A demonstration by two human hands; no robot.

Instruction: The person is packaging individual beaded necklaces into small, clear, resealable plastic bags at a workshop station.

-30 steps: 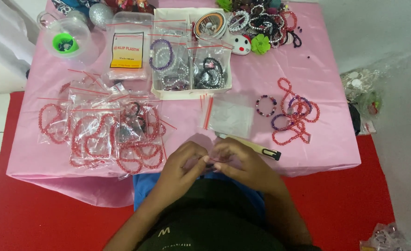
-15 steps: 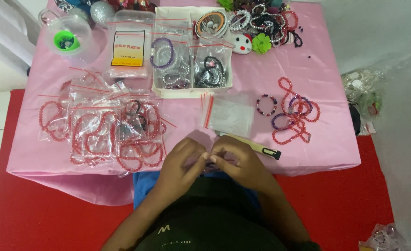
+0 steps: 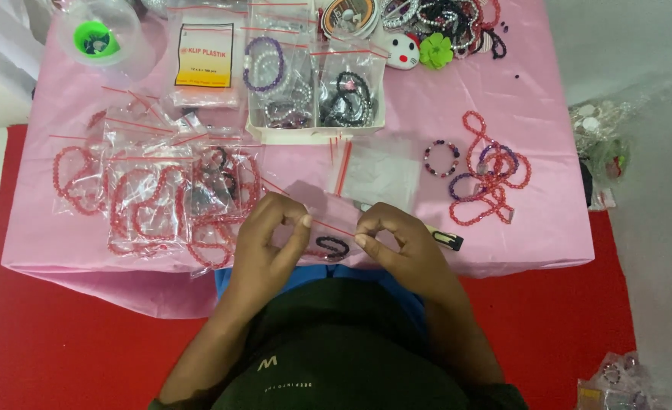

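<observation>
Zip bag [image 3: 328, 235] w/ dark bracelet [image 3: 331, 246] inside.

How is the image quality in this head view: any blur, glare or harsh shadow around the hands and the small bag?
Head view: lighting is soft and even, with no hard shadows on the pink tablecloth. The left hand and right hand are fairly sharp, and the dark bracelet shows through the small clear bag. There is mild glare on the bagged red bracelets; the corners look slightly soft.

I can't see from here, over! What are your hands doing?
Left hand and right hand pinch a small clear bag. Dark bracelet inside. Bagged red bracelets lie left; nothing blocks.
</observation>
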